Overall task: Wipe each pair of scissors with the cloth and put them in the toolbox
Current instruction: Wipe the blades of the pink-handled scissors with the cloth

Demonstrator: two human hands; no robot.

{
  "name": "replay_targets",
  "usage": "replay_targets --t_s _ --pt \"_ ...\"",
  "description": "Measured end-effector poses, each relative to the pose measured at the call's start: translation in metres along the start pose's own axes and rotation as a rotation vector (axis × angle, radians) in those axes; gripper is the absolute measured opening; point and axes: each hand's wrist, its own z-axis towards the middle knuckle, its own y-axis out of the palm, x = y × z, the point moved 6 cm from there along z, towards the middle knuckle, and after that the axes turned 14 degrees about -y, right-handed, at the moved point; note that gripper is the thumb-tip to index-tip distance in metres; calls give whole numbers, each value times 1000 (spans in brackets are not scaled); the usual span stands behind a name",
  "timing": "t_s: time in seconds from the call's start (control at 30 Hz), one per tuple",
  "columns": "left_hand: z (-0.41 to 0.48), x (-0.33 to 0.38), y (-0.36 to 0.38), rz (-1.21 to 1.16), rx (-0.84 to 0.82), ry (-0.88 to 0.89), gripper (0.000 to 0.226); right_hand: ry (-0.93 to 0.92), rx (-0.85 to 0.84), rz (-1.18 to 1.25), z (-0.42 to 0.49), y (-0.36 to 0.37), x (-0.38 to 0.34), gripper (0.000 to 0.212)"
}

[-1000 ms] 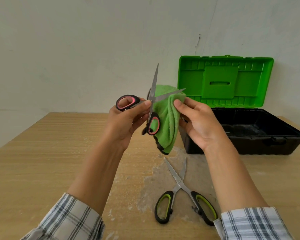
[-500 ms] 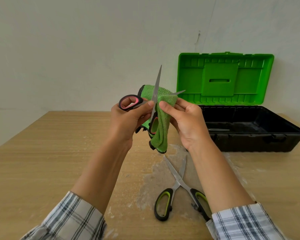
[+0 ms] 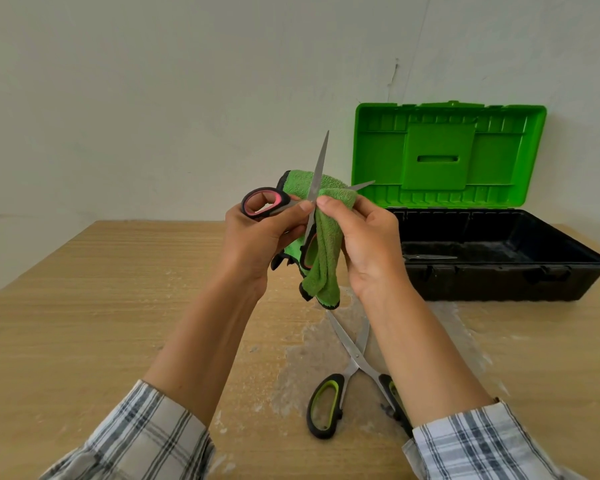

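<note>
The fingers (image 3: 331, 205) of the right hand (image 3: 364, 244) are clamped on the green cloth (image 3: 323, 271). They pinch a fold of it, thumb on top, around one blade of the pink-handled scissors (image 3: 262, 204). The tip of the wrapped blade projects to the right past the cloth. The other blade stands free and points up. The left hand (image 3: 257, 237) grips the scissors by the upper handle loop, with the thumb lying toward the pivot. The hanging cloth half covers the lower loop. Both hands hold the tool in the air, above the worktop (image 3: 84, 306).

I judge the step in hand to be the wipe of this pair, with one blade under treatment. The free blade carries no cloth, so I expect it to need the same pass.

Next move, in my reading:
- Draw the pinched cloth along the blade toward its tip, with the fingers on the flats and off the edge.
- Re-pinch on the second blade and repeat.
- Close the blades and carry the pair right to the open toolbox (image 3: 499, 282), which stands with its green lid (image 3: 447, 157) raised.

A thin metal item (image 3: 430, 257) lies in the toolbox. I cannot tell what it is.

The green-handled scissors (image 3: 355, 362) lie open on a dusty patch of the worktop below the hands, touched by neither. By my judgement they are not yet wiped.
</note>
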Motion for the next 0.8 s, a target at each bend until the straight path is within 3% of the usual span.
replay_targets --t_s 0.8 --pt "7 -6 -7 -15 -12 -84 19 39 192 36 13 -26 -2 1"
